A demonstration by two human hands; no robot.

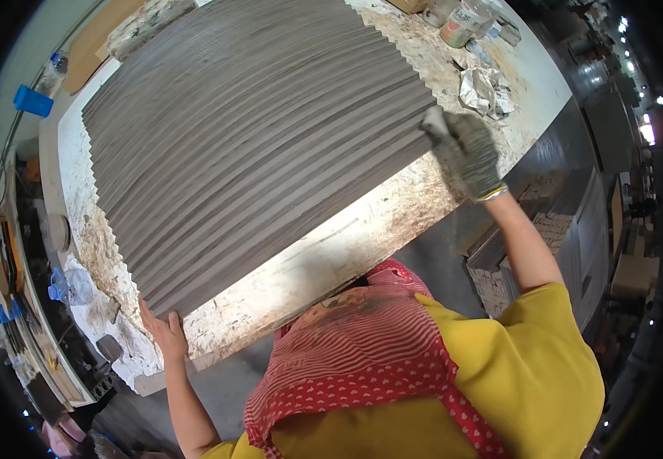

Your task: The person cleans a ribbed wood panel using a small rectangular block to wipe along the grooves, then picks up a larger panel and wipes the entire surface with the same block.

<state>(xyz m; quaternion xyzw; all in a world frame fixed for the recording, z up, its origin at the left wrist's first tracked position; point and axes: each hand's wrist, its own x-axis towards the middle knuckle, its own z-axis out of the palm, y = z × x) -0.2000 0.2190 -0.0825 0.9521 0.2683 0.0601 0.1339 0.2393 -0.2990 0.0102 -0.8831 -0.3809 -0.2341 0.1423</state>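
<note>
Long grey wood-grain boards [270, 145] lie side by side across the table, their ends forming a jagged line on both sides. My bare left hand [167, 333] rests against the near left corner of the closest board, fingers stretched along its end and thumb apart. A grey-green work glove covers my right hand [473, 153], which is at the right end of the nearest boards. Its fingers close on a pale, cloth-like pad [434, 122] that touches the board ends; motion blurs it a little, and the glove hides part of it.
The stained white table [331, 245] shows along the near edge. Crumpled white paper [487, 92] and a jar with a coloured label [460, 27] sit at the far right. A clear plastic bottle [75, 287] lies at the left. Stacked boards [492, 283] stand beyond the table's right side.
</note>
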